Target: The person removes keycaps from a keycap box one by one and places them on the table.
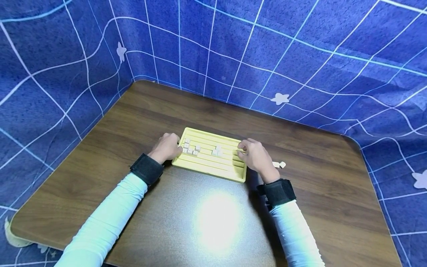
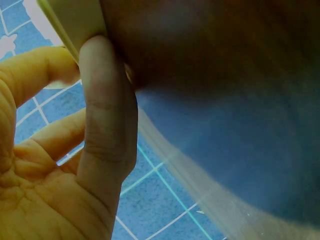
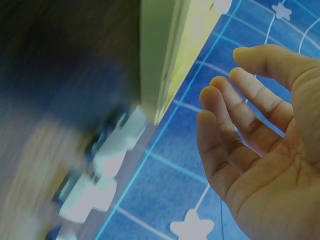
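A yellow ridged tray (image 1: 207,167) lies on the table, with several small white blocks on it. Dark marks show on some blocks at its left end, such as one block (image 1: 195,152). Thumb and finger of my left hand (image 1: 168,147) pinch the tray's left edge; the left wrist view shows the tray's corner (image 2: 82,20) between them. My right hand (image 1: 256,157) is over the tray's right end, its fingers loosely bent and apart. In the right wrist view, nothing shows between those fingers (image 3: 212,145), and the tray's side (image 3: 157,55) stands beyond them.
Beside my right hand, loose white blocks (image 1: 282,164) lie on the brown wooden table (image 1: 320,178). The right wrist view shows several blocks (image 3: 110,155) there, somewhat blurred. A blue curtain (image 1: 233,44) with white lines and stars hangs behind the table.
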`<state>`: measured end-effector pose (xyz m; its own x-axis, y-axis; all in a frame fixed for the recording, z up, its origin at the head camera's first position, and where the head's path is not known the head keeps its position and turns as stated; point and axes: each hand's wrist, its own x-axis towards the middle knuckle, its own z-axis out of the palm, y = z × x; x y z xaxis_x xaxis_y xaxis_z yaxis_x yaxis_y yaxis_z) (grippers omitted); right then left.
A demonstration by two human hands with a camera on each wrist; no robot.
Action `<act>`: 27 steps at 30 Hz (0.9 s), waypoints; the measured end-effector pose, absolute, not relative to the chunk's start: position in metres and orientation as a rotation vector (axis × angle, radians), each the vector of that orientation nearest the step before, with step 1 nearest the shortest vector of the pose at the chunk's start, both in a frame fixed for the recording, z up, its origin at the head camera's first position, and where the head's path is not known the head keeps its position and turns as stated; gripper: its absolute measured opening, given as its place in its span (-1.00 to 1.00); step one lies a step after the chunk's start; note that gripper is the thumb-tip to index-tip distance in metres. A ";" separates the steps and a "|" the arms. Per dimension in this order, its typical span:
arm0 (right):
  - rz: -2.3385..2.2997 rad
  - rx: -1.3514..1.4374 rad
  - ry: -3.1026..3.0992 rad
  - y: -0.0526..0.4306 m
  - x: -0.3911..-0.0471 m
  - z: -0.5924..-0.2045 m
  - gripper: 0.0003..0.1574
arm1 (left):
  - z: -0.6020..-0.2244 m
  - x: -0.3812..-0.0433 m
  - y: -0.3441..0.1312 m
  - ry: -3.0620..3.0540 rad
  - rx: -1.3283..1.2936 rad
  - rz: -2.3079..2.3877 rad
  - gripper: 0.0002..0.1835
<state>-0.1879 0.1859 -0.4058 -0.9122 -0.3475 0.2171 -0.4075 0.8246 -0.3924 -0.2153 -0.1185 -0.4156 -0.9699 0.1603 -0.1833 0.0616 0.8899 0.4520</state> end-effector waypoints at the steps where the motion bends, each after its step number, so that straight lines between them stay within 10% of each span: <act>1: 0.663 0.594 -2.884 0.182 -0.188 -0.405 -0.79 | -0.416 -0.215 -0.119 2.836 0.168 0.674 -0.82; 27: 0.454 0.692 -2.974 0.128 -0.187 -0.416 -0.85 | -0.417 -0.215 -0.119 2.823 0.145 0.659 -0.83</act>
<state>-0.1873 0.1281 -0.4162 -0.8980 -0.4237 0.1186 -0.4398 0.8563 -0.2707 -0.2148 -0.1186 -0.4165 -0.9667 0.1494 -0.2079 0.0420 0.8934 0.4472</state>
